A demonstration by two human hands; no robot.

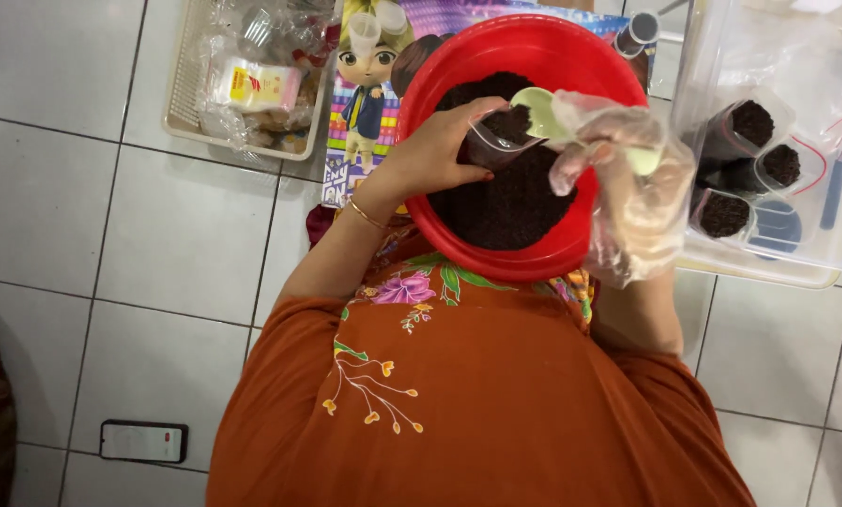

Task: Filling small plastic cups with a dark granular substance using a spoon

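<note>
Nearby, filled cups (752, 122) beside red bowl (496, 56)

3 filled cups (754, 122) (dark contents), 1 red bowl (571, 56), 1 phone (143, 441).

left hand (437, 148): bare, fingers curled in a grip, wrist bent inward, forearm reaching forward | right hand (618, 178): in clear glove, fingers closed in a pinch, palm down, forearm raised | both hands near each other

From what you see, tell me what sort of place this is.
Probably a home floor used for small-batch packing: white floor tiles, a red bowl of dark powder, filled cups in a clear plastic bin, a phone beside them.
</note>
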